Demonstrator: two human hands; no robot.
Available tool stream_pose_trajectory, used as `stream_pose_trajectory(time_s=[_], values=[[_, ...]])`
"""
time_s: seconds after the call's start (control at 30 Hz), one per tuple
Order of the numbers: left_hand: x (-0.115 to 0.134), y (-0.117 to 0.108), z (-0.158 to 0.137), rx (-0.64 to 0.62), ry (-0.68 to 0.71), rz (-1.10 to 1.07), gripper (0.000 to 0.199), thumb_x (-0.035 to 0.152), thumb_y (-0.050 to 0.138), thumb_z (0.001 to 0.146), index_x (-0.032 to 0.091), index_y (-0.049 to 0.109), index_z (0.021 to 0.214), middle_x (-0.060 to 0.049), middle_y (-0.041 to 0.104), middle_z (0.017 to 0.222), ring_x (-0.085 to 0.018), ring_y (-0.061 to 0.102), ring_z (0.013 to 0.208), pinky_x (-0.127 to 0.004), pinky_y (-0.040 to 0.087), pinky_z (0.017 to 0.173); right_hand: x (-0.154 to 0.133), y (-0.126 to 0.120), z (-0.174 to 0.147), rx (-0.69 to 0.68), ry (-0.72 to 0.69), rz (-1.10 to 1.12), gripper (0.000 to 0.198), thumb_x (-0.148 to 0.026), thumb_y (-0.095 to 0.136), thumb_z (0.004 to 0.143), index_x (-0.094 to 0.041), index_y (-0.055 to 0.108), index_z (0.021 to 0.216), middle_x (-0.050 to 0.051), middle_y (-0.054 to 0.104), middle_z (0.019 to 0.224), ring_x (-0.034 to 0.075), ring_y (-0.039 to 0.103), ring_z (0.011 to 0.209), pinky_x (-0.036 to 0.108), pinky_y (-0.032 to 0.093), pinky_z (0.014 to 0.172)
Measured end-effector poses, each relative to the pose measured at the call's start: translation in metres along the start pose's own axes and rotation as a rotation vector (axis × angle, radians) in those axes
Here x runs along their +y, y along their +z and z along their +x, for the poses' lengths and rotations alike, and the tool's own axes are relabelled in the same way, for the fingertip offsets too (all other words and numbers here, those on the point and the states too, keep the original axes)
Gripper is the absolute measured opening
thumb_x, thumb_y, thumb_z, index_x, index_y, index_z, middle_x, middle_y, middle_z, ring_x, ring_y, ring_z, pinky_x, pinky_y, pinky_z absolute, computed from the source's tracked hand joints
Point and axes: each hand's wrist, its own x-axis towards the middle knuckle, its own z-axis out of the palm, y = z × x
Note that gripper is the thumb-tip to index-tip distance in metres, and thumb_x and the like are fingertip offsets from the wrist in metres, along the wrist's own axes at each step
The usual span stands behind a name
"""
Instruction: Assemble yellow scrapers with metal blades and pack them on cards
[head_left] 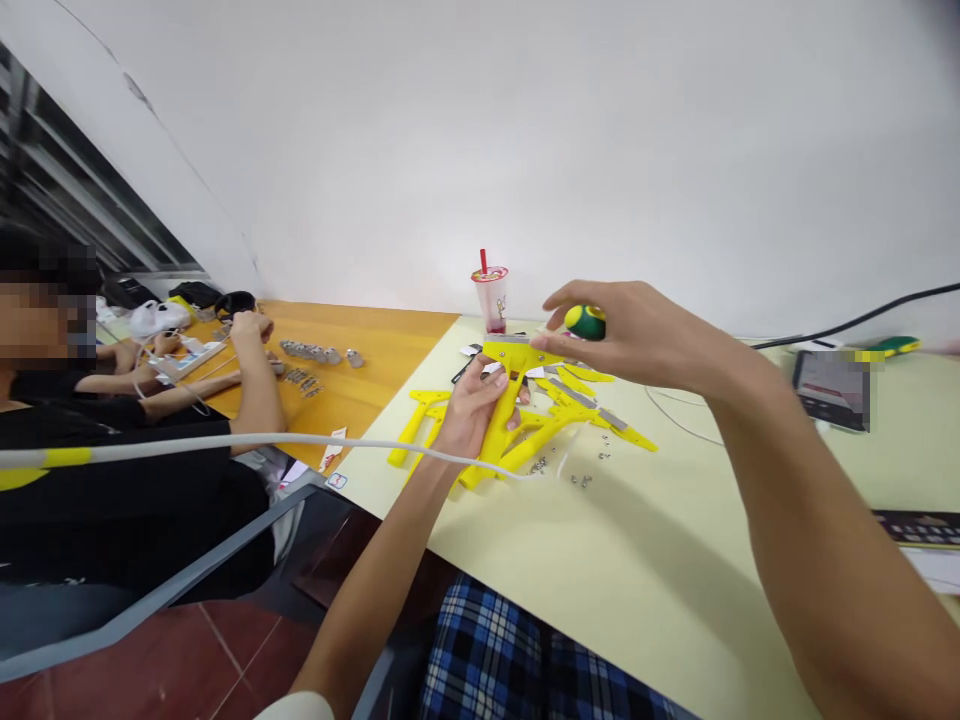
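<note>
My left hand (466,412) is wrapped around the handle of a yellow scraper (496,432), its wide head with a grey blade strip tilted up. Two screws show on that head. Above it, my right hand (637,335) grips a screwdriver (586,322) by its green and yellow handle; the shaft is hidden. The right fingertips are close to the scraper's head, and I cannot tell whether the tip touches a screw. More yellow scrapers (574,412) lie on the table behind and beside my left hand. Several small screws (581,482) are scattered near them.
A plastic cup with a red straw (493,300) stands against the wall. At right lies a dark-screened device (832,388), with a black cable (862,312) behind. A white cable (300,440) crosses the foreground. At left, another person (135,420) sits by an orange table (360,340) with metal parts.
</note>
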Motion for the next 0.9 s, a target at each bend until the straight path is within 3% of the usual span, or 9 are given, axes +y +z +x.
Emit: stream_pose_trajectory(time_s=[0.13, 0.27, 0.43, 0.5, 0.6, 0.67, 0.73, 0.9], values=[[0.012, 0.000, -0.003, 0.016, -0.018, -0.040, 0.055, 0.022, 0.100, 0.077, 0.024, 0.063, 0.118, -0.009, 0.073, 0.113, -0.028, 0.079, 0.097, -0.024, 0.051, 0.049, -0.003, 0.003, 0.010, -0.106, -0.027, 0.044, 0.035, -0.060, 0.072, 0.101, -0.028, 0.079, 0.089, 0.002, 0.070, 0.072, 0.022, 0.061, 0.066, 0.038, 0.042, 0.062], [0.017, 0.001, 0.004, 0.006, 0.000, 0.052, 0.051, 0.024, 0.100, 0.080, 0.023, 0.066, 0.117, -0.009, 0.075, 0.111, -0.031, 0.079, 0.103, -0.031, 0.063, 0.064, -0.004, -0.005, 0.004, -0.028, -0.035, 0.051, 0.031, -0.056, 0.070, 0.102, -0.029, 0.078, 0.089, 0.002, 0.070, 0.075, 0.023, 0.062, 0.067, 0.039, 0.042, 0.063], [0.024, -0.007, 0.032, -0.028, 0.033, 0.192, 0.049, 0.036, 0.102, 0.080, 0.020, 0.072, 0.115, -0.013, 0.080, 0.113, -0.034, 0.078, 0.115, -0.037, 0.064, 0.085, -0.003, -0.018, -0.005, 0.077, -0.048, -0.033, 0.023, -0.046, 0.068, 0.104, -0.028, 0.079, 0.095, 0.002, 0.068, 0.073, 0.023, 0.063, 0.069, 0.038, 0.042, 0.067], [0.028, -0.024, 0.049, 0.010, 0.076, 0.353, 0.047, 0.041, 0.100, 0.083, 0.019, 0.075, 0.115, -0.014, 0.080, 0.120, -0.033, 0.075, 0.123, -0.039, 0.061, 0.096, -0.002, -0.027, -0.008, 0.122, -0.047, -0.044, 0.021, -0.044, 0.068, 0.104, -0.027, 0.079, 0.098, 0.002, 0.067, 0.072, 0.022, 0.063, 0.066, 0.037, 0.043, 0.068], [0.030, -0.065, 0.074, 0.178, 0.200, 0.850, 0.051, 0.053, 0.092, 0.087, 0.018, 0.075, 0.119, -0.017, 0.078, 0.134, -0.030, 0.070, 0.128, -0.039, 0.056, 0.105, -0.004, -0.043, -0.016, 0.208, -0.055, -0.062, 0.021, -0.044, 0.069, 0.104, -0.026, 0.077, 0.098, 0.001, 0.065, 0.069, 0.020, 0.062, 0.063, 0.036, 0.043, 0.067], [0.028, -0.096, 0.086, 0.291, 0.084, 1.149, 0.063, 0.056, 0.091, 0.083, 0.014, 0.072, 0.126, -0.021, 0.073, 0.141, -0.033, 0.070, 0.125, -0.042, 0.056, 0.104, -0.006, -0.054, -0.022, 0.259, -0.060, -0.088, 0.021, -0.045, 0.071, 0.104, -0.026, 0.075, 0.096, 0.001, 0.065, 0.068, 0.021, 0.061, 0.064, 0.037, 0.044, 0.066], [0.023, -0.121, 0.091, 0.311, -0.039, 1.337, 0.077, 0.058, 0.091, 0.080, 0.011, 0.068, 0.136, -0.024, 0.071, 0.144, -0.035, 0.070, 0.125, -0.044, 0.056, 0.103, -0.008, -0.063, -0.027, 0.301, -0.066, -0.116, 0.023, -0.048, 0.070, 0.105, -0.027, 0.075, 0.095, 0.002, 0.066, 0.070, 0.023, 0.062, 0.067, 0.038, 0.045, 0.066], [0.012, -0.149, 0.091, 0.277, -0.183, 1.511, 0.082, 0.060, 0.095, 0.067, 0.012, 0.071, 0.129, -0.019, 0.078, 0.125, -0.034, 0.073, 0.112, -0.042, 0.055, 0.098, -0.010, -0.076, -0.036, 0.383, -0.071, -0.168, 0.027, -0.053, 0.068, 0.106, -0.028, 0.077, 0.100, 0.005, 0.070, 0.077, 0.026, 0.064, 0.075, 0.040, 0.047, 0.065]])
